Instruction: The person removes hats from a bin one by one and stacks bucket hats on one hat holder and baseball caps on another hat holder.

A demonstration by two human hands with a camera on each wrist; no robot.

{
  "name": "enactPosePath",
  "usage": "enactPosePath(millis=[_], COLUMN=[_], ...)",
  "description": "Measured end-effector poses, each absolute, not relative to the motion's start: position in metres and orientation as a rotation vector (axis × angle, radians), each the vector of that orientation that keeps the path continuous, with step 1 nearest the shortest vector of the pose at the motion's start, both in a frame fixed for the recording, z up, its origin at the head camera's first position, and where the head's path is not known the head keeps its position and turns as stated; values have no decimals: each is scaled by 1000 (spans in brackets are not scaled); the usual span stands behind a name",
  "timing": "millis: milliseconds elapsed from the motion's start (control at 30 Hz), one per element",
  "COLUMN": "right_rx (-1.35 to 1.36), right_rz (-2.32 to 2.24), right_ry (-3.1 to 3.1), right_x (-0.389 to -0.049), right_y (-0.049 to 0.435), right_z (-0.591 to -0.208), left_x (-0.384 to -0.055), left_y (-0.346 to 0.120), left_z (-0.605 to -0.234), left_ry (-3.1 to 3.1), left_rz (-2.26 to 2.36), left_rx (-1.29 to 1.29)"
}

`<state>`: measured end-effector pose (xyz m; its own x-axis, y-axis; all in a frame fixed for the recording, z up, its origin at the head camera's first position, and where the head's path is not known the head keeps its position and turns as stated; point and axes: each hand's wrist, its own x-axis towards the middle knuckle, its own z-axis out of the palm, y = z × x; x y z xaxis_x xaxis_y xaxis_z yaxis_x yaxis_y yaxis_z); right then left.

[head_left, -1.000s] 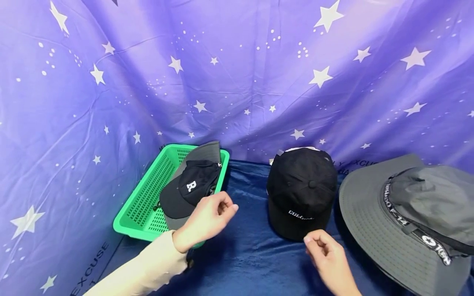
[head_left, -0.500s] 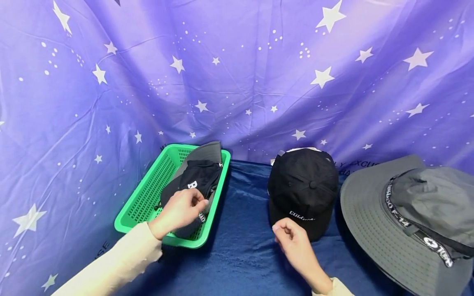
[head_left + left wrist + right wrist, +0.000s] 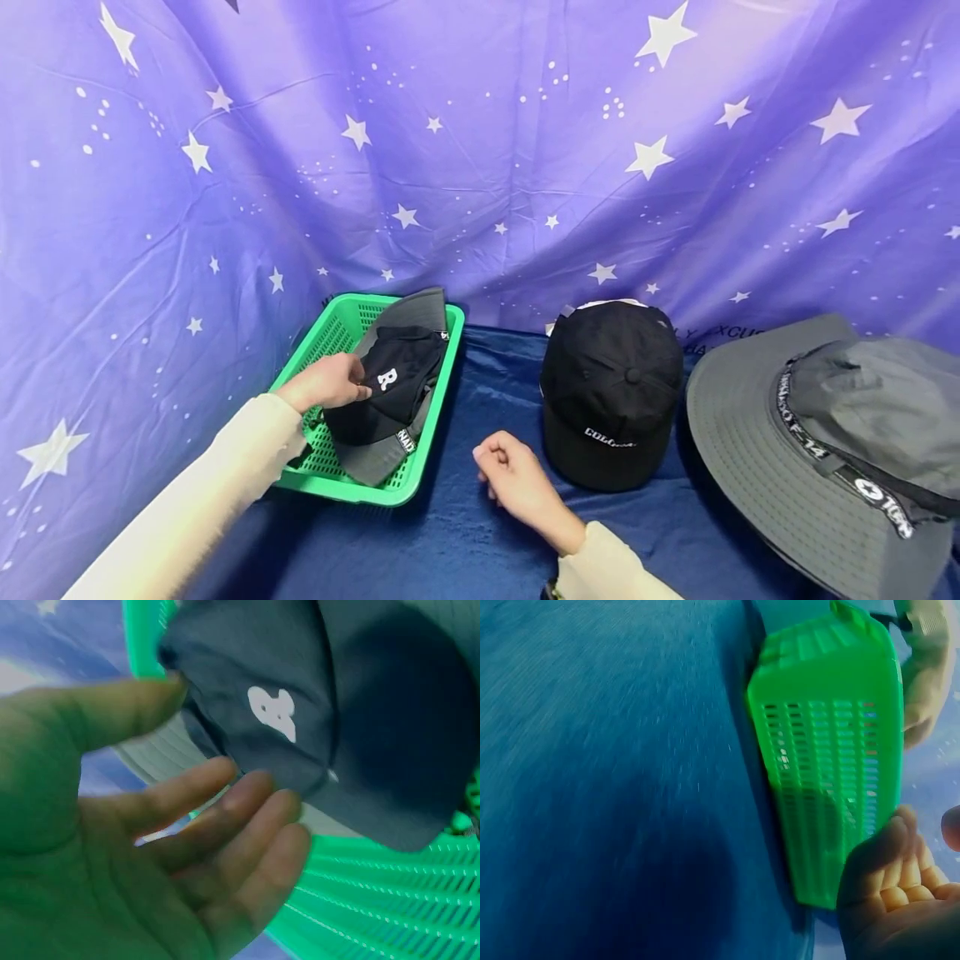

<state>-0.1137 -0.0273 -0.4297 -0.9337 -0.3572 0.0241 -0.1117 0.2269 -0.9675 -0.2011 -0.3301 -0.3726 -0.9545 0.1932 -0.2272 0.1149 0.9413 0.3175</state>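
A green basket (image 3: 441,396) holds a black baseball cap (image 3: 411,360) marked with a white R, lying on a grey brimmed hat (image 3: 426,308). My left hand (image 3: 328,381) hovers over the basket's left side, fingertips right at the cap's brim in the head view. In the left wrist view its thumb and relaxed fingers are apart, with nothing between them, beside the cap (image 3: 382,712). My right hand (image 3: 522,482), loosely curled and holding nothing, is over the blue cloth between the basket and a second black cap (image 3: 618,367). The right wrist view shows the basket's slotted side (image 3: 821,742) beyond that hand.
To the right of the second black cap lies a large grey wide-brimmed hat (image 3: 738,433) with a lettered band. Blue cloth (image 3: 480,533) covers the surface. A purple star-printed curtain (image 3: 480,150) rises behind and along the left.
My left hand has moved left, from the basket's near right edge across to the cap's brim. The right hand has moved left, away from the second black cap. The hats stay in place.
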Motion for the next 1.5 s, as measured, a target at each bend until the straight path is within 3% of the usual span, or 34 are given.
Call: enactPosePath(millis=[200,367,767,1500], right_rx=[-447,-394,-389,-374], right_rz=[-1803,-1901,-1991,-2086], right_ry=[2215,2081,1920,1824], right_x=[-113,-122,-131,-132], right_y=[-51,-68,-91,-99], right_z=[-430,-451,-465,-465], left_x=[-224,-242,-264,-268], left_y=[-334,-335,-350,-359], left_z=[-376,-385,-419,-429], left_ry=[2734,2687,2584,2609], left_rz=[332,240,532,518], left_rx=[240,227,81,83])
